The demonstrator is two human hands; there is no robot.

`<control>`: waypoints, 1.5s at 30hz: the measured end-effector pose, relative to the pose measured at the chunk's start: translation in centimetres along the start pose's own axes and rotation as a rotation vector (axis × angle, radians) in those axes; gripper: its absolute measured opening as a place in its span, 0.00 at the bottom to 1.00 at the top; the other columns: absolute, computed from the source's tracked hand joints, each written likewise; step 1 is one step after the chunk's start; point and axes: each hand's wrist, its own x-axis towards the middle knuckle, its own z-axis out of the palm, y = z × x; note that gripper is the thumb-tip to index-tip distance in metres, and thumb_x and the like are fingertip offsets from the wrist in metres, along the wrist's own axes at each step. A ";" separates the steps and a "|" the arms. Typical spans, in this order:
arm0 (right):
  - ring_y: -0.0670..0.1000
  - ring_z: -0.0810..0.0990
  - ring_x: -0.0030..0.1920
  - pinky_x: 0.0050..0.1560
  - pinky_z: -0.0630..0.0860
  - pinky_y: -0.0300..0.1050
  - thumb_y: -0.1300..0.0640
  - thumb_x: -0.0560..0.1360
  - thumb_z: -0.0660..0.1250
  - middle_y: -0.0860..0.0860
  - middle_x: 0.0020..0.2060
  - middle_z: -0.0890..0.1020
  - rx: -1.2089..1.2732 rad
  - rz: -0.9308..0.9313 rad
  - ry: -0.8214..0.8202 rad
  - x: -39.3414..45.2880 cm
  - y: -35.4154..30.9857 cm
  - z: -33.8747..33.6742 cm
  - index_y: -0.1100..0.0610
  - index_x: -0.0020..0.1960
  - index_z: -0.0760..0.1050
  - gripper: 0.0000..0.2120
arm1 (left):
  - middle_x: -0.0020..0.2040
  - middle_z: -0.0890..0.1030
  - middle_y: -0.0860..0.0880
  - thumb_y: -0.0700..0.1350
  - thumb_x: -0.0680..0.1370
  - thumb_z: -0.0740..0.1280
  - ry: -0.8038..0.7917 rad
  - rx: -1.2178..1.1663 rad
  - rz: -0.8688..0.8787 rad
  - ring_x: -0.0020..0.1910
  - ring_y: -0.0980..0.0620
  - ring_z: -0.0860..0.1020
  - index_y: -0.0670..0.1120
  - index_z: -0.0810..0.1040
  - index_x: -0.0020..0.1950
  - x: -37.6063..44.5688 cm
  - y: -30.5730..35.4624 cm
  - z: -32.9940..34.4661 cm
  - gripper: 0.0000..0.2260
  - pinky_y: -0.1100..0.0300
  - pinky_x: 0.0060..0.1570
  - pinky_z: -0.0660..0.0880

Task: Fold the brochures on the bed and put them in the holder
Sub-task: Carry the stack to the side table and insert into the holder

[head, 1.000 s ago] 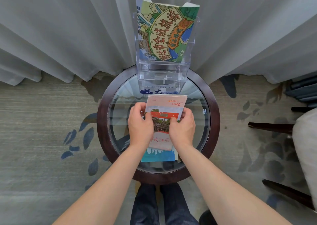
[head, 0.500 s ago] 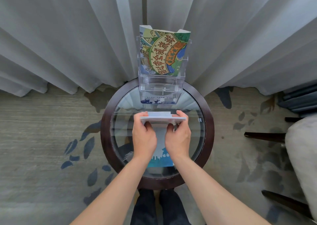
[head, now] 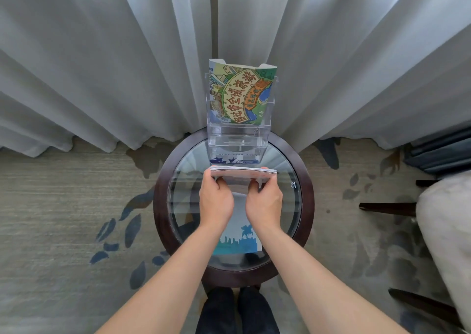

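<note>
Paper this thin will flex, so I pinch the folded brochure [head: 243,172] at both top corners: left hand [head: 216,201] curled round its left edge, right hand [head: 263,202] round its right. It hangs over the bench [head: 163,193], just short of the holder [head: 237,140] beyond my hands.

Brochure [head: 240,96] in holder [head: 270,122], upper centre of frame: large orange Chinese characters on a curved pale band, partly legible as "市全域旅游"; smaller characters on an orange panel, too small to read. Counter [head: 305,201] glass, right of centre: small round stamp [head: 292,185], illegible.
</note>
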 end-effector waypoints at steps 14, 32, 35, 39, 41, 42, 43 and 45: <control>0.54 0.79 0.54 0.53 0.77 0.48 0.57 0.80 0.62 0.50 0.53 0.82 0.088 -0.165 0.091 3.5 -11.7 -3.4 0.50 0.56 0.72 0.06 | 0.46 0.74 0.58 0.42 0.82 0.57 0.028 -0.108 0.133 0.48 0.53 0.73 0.55 0.69 0.52 2.2 11.6 -2.7 0.07 0.67 0.38 0.65; 0.46 0.76 0.51 0.44 0.68 0.28 0.57 0.81 0.63 0.49 0.55 0.82 0.105 -0.218 -0.017 11.1 -13.7 -4.0 0.51 0.59 0.75 0.08 | 0.53 0.75 0.58 0.42 0.83 0.57 0.065 -0.088 0.138 0.52 0.56 0.72 0.58 0.68 0.56 6.9 16.1 0.2 0.09 0.65 0.47 0.68; 0.45 0.75 0.51 0.50 0.69 0.35 0.57 0.80 0.63 0.48 0.55 0.81 0.093 -0.187 -0.026 11.6 -13.3 -3.2 0.51 0.60 0.74 0.09 | 0.54 0.75 0.57 0.42 0.83 0.58 0.061 -0.068 0.148 0.52 0.57 0.72 0.57 0.68 0.57 7.9 15.1 0.3 0.09 0.74 0.42 0.64; 0.47 0.77 0.54 0.53 0.70 0.38 0.59 0.80 0.63 0.47 0.56 0.81 0.083 -0.185 -0.036 12.0 -12.9 -2.1 0.49 0.61 0.74 0.11 | 0.59 0.73 0.54 0.42 0.82 0.59 0.051 -0.028 0.181 0.56 0.57 0.71 0.51 0.71 0.63 9.4 13.6 0.5 0.11 0.65 0.55 0.68; 0.47 0.76 0.55 0.54 0.72 0.39 0.59 0.80 0.63 0.46 0.57 0.81 0.068 -0.180 -0.040 12.1 -12.6 -1.6 0.48 0.61 0.74 0.12 | 0.60 0.72 0.53 0.43 0.83 0.59 0.037 -0.005 0.178 0.56 0.57 0.70 0.50 0.70 0.65 10.2 12.8 0.7 0.12 0.62 0.56 0.67; 0.47 0.76 0.55 0.55 0.72 0.39 0.59 0.80 0.63 0.46 0.57 0.80 0.056 -0.178 -0.041 12.2 -12.4 -1.4 0.48 0.62 0.74 0.12 | 0.61 0.72 0.52 0.43 0.82 0.59 0.029 -0.006 0.176 0.56 0.57 0.70 0.50 0.70 0.65 10.5 12.5 0.8 0.12 0.62 0.56 0.67; 0.47 0.76 0.55 0.55 0.72 0.40 0.59 0.80 0.63 0.46 0.57 0.80 0.045 -0.174 -0.041 12.4 -12.1 -1.2 0.48 0.62 0.73 0.12 | 0.61 0.73 0.52 0.42 0.82 0.59 0.020 -0.011 0.172 0.56 0.57 0.70 0.50 0.70 0.65 10.7 12.2 0.9 0.12 0.62 0.57 0.67; 0.48 0.77 0.55 0.56 0.74 0.42 0.59 0.80 0.63 0.46 0.56 0.80 0.027 -0.157 -0.042 12.7 -11.6 -0.7 0.48 0.61 0.73 0.12 | 0.63 0.75 0.50 0.42 0.82 0.59 -0.008 -0.019 0.153 0.59 0.53 0.72 0.50 0.70 0.65 11.2 11.6 1.1 0.12 0.60 0.58 0.68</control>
